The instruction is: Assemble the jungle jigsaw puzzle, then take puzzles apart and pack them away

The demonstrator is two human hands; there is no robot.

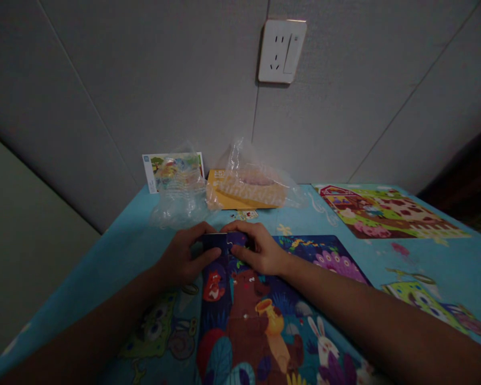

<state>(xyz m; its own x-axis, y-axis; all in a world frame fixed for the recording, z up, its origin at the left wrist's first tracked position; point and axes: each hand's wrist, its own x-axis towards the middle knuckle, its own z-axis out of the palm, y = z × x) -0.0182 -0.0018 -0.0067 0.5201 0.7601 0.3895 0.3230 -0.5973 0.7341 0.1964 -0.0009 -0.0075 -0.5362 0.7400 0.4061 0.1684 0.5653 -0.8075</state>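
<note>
A dark blue jigsaw puzzle (246, 310) with a brown bear, a white rabbit and a small red fox lies in front of me. My left hand (186, 255) pinches its upper left corner piece (215, 241), thumb on top and fingers at the far edge. Right beside it, my right hand (262, 250) grips the neighbouring puzzle piece (235, 239) with thumb and curled fingers. A wavy seam shows between the two pieces, which touch or nearly touch. My right forearm crosses over the puzzle and hides part of it.
Behind my hands lie crumpled clear plastic bags (180, 206), a yellow box or card (244, 198) and a picture card (150, 174) against the wall. A farm-scene puzzle (388, 208) lies at the right on the blue cartoon tablecloth (369, 262). A wall socket (282, 51) is above.
</note>
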